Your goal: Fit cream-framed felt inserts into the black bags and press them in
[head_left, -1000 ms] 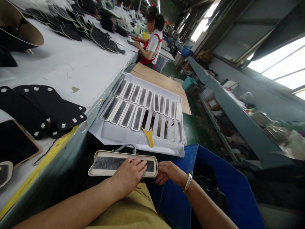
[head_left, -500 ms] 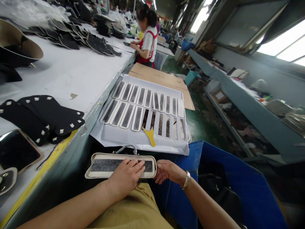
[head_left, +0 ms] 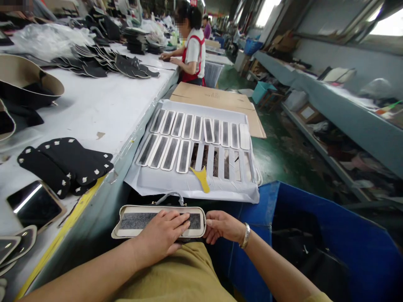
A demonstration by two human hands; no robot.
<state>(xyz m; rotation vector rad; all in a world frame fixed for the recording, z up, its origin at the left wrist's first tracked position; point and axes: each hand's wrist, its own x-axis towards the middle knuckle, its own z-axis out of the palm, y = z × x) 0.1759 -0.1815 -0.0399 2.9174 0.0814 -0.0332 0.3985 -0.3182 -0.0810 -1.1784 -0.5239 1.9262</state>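
Note:
Across my lap lies a long handbag [head_left: 138, 226], its cream base with a dark grey strip facing up and a grey handle [head_left: 170, 196] at its far side. My left hand [head_left: 168, 228] rests flat on the strip, fingers stretched out. At the bag's right end, my right hand [head_left: 222, 226] has thumb and finger closed on the edge; the other fingers are curled beneath. Beyond the bag, a white cloth-covered board [head_left: 151, 184] carries rows of cream-edged base panels [head_left: 170, 153] with grey strips. A yellow Y-shaped piece [head_left: 203, 178] sits at its near side.
To the left, a white-topped table [head_left: 91, 105] bears black flat pieces [head_left: 72, 161], a dark glossy plate [head_left: 34, 205] and piled parts. At right stands a blue bin [head_left: 283, 209] with black items inside. A co-worker [head_left: 193, 50] works farther along, beyond a cardboard sheet [head_left: 208, 98].
The view has shifted slightly, so the table and board appear a little to the right. Both hands keep nearly the same places on the handbag. The co-worker's arm reaches farther over the table.

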